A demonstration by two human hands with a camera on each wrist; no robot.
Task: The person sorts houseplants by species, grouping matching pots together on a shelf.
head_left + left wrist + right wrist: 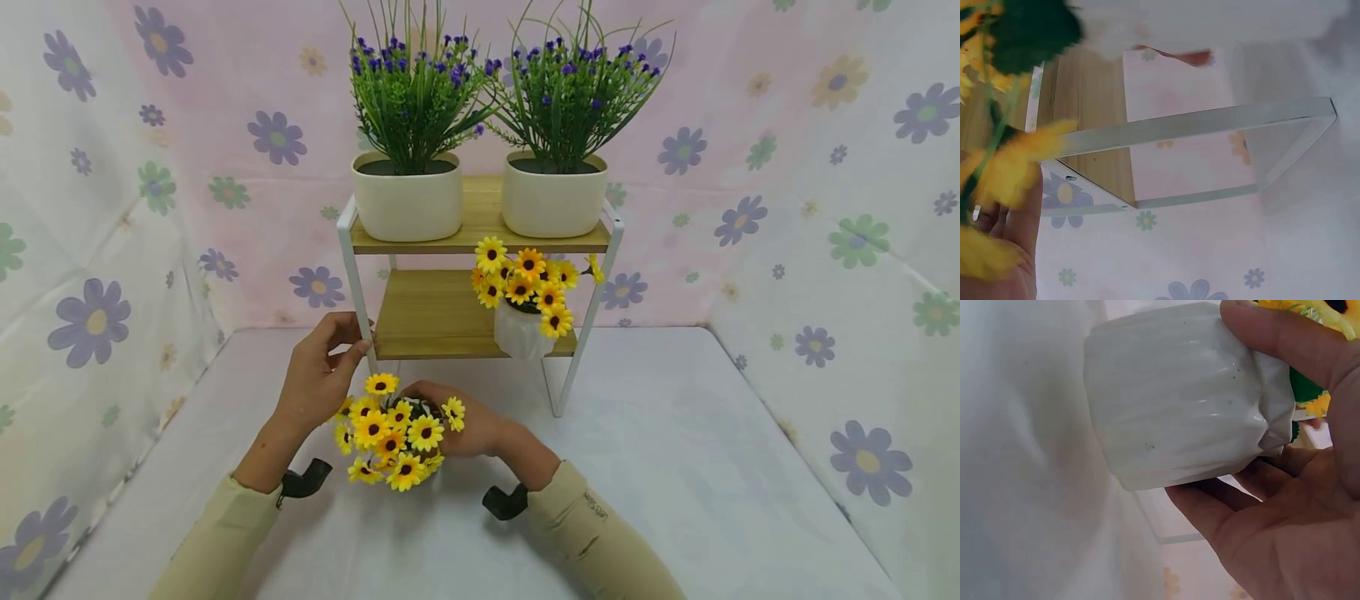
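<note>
My right hand (476, 425) grips a white ribbed pot (1179, 400), with the thumb on one side and the fingers on the other. Yellow artificial sunflowers (372, 429) fill this pot and hide most of it in the head view. My left hand (318, 375) holds the left front post of a two-tier shelf (427, 312), thumb and fingers about the metal at the lower board's height. In the left wrist view, blurred petals cover part of that hand. The held pot is in front of the shelf, low over the white table.
A second white pot of yellow sunflowers (521, 333) stands at the right of the lower board. On the top board are two cream planters, left (408, 200) and right (555, 200), with purple-flowered grass. Flower-printed cloth (465, 100) surrounds the table (675, 467).
</note>
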